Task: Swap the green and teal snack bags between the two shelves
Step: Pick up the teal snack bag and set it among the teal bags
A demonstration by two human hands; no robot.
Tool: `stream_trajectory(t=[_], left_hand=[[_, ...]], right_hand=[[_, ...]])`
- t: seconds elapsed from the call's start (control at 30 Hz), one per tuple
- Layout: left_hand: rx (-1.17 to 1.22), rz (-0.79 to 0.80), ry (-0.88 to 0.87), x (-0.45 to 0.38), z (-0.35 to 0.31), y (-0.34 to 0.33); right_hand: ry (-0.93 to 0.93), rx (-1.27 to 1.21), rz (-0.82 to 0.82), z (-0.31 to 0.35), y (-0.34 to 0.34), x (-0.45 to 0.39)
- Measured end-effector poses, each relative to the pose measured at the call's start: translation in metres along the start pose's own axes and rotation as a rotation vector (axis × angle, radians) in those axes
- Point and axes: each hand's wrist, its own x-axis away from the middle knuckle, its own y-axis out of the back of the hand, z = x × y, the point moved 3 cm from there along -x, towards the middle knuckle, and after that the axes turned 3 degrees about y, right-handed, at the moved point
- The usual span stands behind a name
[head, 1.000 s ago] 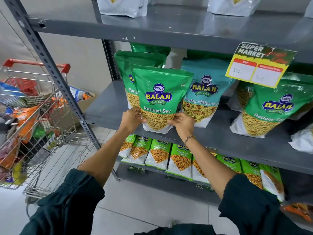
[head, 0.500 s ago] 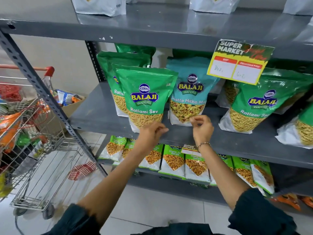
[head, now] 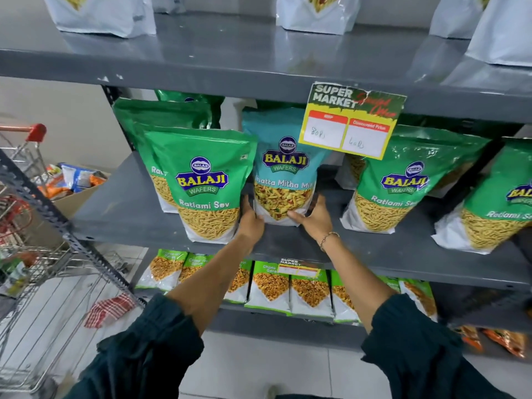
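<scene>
Gripping teal bag (head: 283, 180): left hand (head: 251, 221), right hand (head: 315, 218).

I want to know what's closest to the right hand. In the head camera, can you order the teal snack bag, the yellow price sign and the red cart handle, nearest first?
From the right hand:
1. Teal Khatta Mitha Mix snack bag: touching it, on the middle shelf.
2. Yellow paper price sign: above, hanging from the upper shelf's edge.
3. Red plastic cart handle: far off to the left.

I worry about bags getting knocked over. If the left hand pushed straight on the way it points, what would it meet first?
The left hand already touches the teal Khatta Mitha Mix snack bag at its lower left edge. Its fingers vanish between that and the green Ratlami Sev snack bag; depth beyond is unclear.
</scene>
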Motion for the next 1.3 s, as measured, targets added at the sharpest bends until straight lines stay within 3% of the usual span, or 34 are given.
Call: stream_trajectory(t=[0.17, 0.33, 0.53, 0.8, 1.03, 1.3], left_hand=[[0.116, 0.053, -0.07, -0.017, 0.007, -0.004], [0.135, 0.116, -0.122, -0.024, 0.008, -0.01], [0.118, 0.296, -0.148, -0.014, 0.001, -0.016], [-0.088, 0.402, -0.232, 0.014, -0.007, -0.024], [-0.056, 0.455, -0.209, 0.07, 0.001, -0.023], [-0.06, 0.458, -0.316, 0.147, -0.001, 0.013]], right_hand=[[0.056, 0.107, -0.034, -0.007, 0.008, 0.0], [0.041, -0.087, -0.026, -0.002, 0.01, 0.028], [0.071, -0.17, -0.169, -0.023, 0.022, 0.058], [0.014, -0.225, -0.076, -0.031, 0.057, 0.085], [-0.018, -0.319, -0.025, -0.025, 0.077, 0.142], [0.049, -0.403, 0.003, 0.004, 0.08, 0.21]])
